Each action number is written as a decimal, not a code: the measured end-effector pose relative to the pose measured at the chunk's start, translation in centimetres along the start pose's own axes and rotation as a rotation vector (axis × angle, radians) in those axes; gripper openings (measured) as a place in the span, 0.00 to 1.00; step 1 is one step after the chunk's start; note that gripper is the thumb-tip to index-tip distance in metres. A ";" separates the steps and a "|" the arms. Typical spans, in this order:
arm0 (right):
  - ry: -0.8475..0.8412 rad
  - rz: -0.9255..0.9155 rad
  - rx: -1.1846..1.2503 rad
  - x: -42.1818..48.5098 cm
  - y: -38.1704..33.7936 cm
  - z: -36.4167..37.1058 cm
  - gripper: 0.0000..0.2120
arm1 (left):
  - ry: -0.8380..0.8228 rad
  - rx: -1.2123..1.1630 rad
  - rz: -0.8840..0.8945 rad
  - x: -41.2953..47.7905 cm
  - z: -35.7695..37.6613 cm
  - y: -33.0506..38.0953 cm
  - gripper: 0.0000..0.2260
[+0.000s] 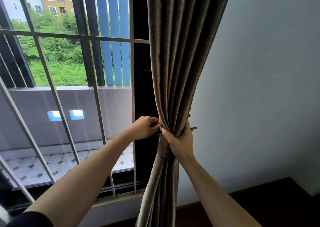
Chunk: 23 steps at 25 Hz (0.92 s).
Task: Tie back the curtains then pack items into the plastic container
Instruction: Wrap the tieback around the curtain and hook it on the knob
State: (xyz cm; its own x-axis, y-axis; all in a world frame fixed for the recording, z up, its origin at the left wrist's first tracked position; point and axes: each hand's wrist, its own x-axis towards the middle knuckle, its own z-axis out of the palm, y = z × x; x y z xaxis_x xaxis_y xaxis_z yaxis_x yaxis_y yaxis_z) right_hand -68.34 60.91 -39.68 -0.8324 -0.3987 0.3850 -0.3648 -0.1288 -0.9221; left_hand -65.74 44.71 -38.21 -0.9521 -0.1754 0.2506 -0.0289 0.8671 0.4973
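A brown-grey curtain (180, 57) hangs at the right side of the window, gathered into a narrow bunch at waist height. My right hand (180, 140) grips the bunch, thumb in front and fingers wrapped behind it. A matching fabric tieback (163, 148) circles the curtain just below that hand. My left hand (147, 127) pinches the tieback's end at the curtain's left edge. A small metal wall hook (194, 128) sticks out just right of the bunch. The plastic container is not in view.
A window with white metal bars (97, 38) fills the left half, with a tiled balcony beyond it. A dark window frame (142, 88) stands beside the curtain. A pale wall (259, 88) is on the right, with dark wood flooring (268, 200) below.
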 end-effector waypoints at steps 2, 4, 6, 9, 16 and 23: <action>-0.015 0.002 -0.002 -0.1 -0.1 0.0 0.26 | 0.014 -0.009 0.009 0.2 -0.2 -0.4 0.13; -0.015 -0.014 -0.004 -0.2 0.0 0.1 0.26 | -0.011 -0.248 0.008 0.0 -0.2 -1.0 0.17; -0.015 -0.026 0.001 -0.2 0.1 0.1 0.26 | -0.038 -0.484 -0.009 -0.8 0.0 -1.2 0.19; -0.016 -0.024 0.006 -0.2 0.3 0.1 0.26 | 0.024 -0.542 0.026 -0.7 0.2 -1.6 0.20; 0.008 -0.006 0.014 -0.2 0.6 -0.4 0.25 | -0.019 0.045 0.096 1.1 -3.9 0.2 0.17; -0.003 -0.007 0.022 -0.2 1.2 -0.2 0.27 | -0.240 0.184 -0.081 0.0 -5.6 -0.9 0.14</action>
State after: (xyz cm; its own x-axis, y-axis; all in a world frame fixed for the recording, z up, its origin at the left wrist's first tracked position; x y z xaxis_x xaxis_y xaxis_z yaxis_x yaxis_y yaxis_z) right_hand -68.65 61.03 -40.82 -0.8284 -0.4008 0.3913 -0.3612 -0.1517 -0.9201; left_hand -64.04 41.37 -34.00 -0.9885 -0.1509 0.0021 -0.1411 0.9286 0.3432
